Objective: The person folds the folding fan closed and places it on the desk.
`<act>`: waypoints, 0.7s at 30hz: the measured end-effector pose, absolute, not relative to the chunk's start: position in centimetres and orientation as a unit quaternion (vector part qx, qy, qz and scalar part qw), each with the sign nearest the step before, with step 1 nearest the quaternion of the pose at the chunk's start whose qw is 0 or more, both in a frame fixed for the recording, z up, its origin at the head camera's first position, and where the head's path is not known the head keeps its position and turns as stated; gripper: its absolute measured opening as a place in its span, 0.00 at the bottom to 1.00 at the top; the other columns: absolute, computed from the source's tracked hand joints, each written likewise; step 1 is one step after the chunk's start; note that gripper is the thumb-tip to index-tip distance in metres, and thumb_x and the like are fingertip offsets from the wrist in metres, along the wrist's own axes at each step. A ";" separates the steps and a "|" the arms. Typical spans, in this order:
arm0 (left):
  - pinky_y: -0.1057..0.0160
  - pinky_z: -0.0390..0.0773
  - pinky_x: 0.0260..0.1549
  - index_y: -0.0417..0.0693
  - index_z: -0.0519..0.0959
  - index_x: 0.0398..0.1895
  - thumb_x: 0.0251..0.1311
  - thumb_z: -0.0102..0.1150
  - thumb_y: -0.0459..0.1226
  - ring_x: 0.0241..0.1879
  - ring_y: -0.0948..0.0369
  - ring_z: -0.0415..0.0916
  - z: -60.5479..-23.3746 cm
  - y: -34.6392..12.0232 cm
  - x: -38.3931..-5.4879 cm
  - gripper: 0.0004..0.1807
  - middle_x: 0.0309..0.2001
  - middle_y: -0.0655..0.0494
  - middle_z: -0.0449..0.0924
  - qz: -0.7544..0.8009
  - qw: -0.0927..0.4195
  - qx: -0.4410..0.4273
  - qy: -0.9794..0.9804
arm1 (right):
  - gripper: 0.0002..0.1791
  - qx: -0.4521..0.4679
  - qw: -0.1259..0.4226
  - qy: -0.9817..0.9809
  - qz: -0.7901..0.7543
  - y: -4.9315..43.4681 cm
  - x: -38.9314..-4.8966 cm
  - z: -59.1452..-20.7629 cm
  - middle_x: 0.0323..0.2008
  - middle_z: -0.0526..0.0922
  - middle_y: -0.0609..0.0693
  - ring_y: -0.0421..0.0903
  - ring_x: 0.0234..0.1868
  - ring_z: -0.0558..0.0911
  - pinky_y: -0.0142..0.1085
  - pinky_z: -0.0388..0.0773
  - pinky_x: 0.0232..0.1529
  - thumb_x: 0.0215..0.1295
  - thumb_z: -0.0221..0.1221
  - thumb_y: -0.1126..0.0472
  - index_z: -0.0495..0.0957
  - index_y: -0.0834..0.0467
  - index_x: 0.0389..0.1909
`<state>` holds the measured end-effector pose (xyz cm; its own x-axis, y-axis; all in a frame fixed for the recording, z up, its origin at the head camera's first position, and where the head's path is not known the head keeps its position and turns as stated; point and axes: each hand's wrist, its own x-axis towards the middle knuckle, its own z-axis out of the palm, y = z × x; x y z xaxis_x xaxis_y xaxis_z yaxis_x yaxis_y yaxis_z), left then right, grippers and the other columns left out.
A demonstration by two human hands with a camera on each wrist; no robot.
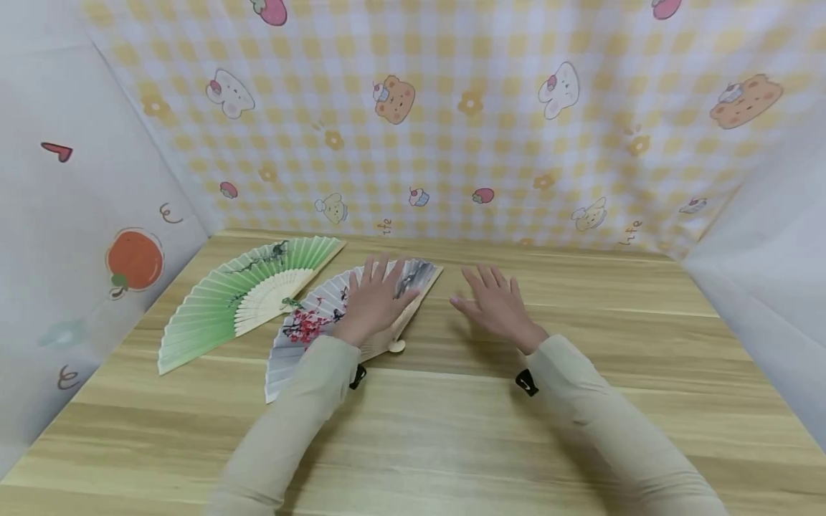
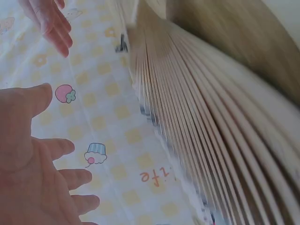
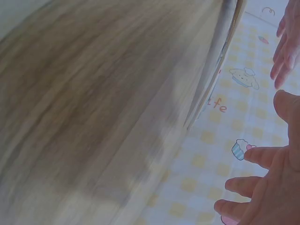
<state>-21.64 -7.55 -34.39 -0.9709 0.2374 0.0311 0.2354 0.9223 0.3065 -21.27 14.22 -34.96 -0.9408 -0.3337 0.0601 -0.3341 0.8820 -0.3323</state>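
Note:
Two spread folding fans lie on the wooden table. The green fan [image 1: 206, 301] is at the left, with a dark branch print and pale ribs. Beside it, the white fan [image 1: 290, 358] has red blossoms, a grey end and wooden ribs, its pivot toward the person. My left hand [image 1: 374, 301] hovers over the white fan with fingers spread and covers its middle; the left wrist view shows the pleats [image 2: 187, 108] close beside the palm. To the right of that fan my right hand [image 1: 497, 304] hangs above bare wood, fingers spread, holding nothing.
The wooden table [image 1: 613, 322] reaches back to a yellow-checked cloth [image 1: 452, 143] printed with cartoon animals. White cloth walls [image 1: 51, 251] close off the sides. A black strap piece [image 1: 527, 382] shows at the right wrist.

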 end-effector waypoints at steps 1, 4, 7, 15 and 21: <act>0.40 0.33 0.60 0.55 0.46 0.69 0.61 0.37 0.58 0.66 0.49 0.26 -34.4 -7.8 -21.5 0.36 0.69 0.49 0.37 0.156 0.005 0.122 0.980 | 0.36 0.172 -0.002 -0.970 0.171 14.3 -21.2 -35.0 0.66 0.46 0.62 0.62 0.65 0.43 0.63 0.37 0.59 0.64 0.43 0.40 0.51 0.57 0.67; 0.39 0.33 0.59 0.54 0.47 0.69 0.61 0.38 0.57 0.66 0.48 0.27 -34.4 -8.6 -21.0 0.36 0.69 0.48 0.38 0.151 0.007 0.130 0.980 | 0.36 0.176 -0.006 -0.970 0.167 14.5 -21.2 -35.2 0.66 0.45 0.61 0.62 0.65 0.44 0.63 0.37 0.59 0.64 0.43 0.40 0.51 0.57 0.67; 0.38 0.33 0.59 0.53 0.47 0.68 0.61 0.39 0.56 0.66 0.48 0.28 -34.5 -9.5 -20.5 0.36 0.69 0.47 0.38 0.146 0.008 0.144 0.979 | 0.36 0.181 -0.008 -0.969 0.169 14.6 -21.2 -35.4 0.66 0.45 0.62 0.63 0.64 0.45 0.63 0.37 0.58 0.64 0.43 0.41 0.51 0.57 0.66; 0.36 0.39 0.57 0.50 0.51 0.67 0.61 0.42 0.55 0.65 0.44 0.33 -34.9 -11.8 -18.6 0.35 0.68 0.44 0.40 0.147 0.014 0.186 0.971 | 0.36 0.190 -0.034 -0.964 0.184 14.7 -21.6 -35.2 0.64 0.51 0.64 0.64 0.63 0.50 0.63 0.43 0.58 0.64 0.45 0.43 0.52 0.60 0.65; 0.35 0.40 0.57 0.48 0.53 0.67 0.60 0.44 0.55 0.65 0.44 0.37 -35.1 -13.3 -17.6 0.36 0.67 0.43 0.43 0.142 0.012 0.193 0.971 | 0.35 0.192 -0.054 -0.956 0.214 14.6 -22.0 -34.4 0.63 0.53 0.65 0.62 0.63 0.53 0.56 0.49 0.61 0.63 0.47 0.44 0.54 0.61 0.65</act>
<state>-17.58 -13.34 -35.06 -0.9252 0.3782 0.0311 0.3712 0.8849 0.2813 -22.04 14.60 -34.42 -0.9204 -0.3904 -0.0207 -0.3444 0.8349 -0.4294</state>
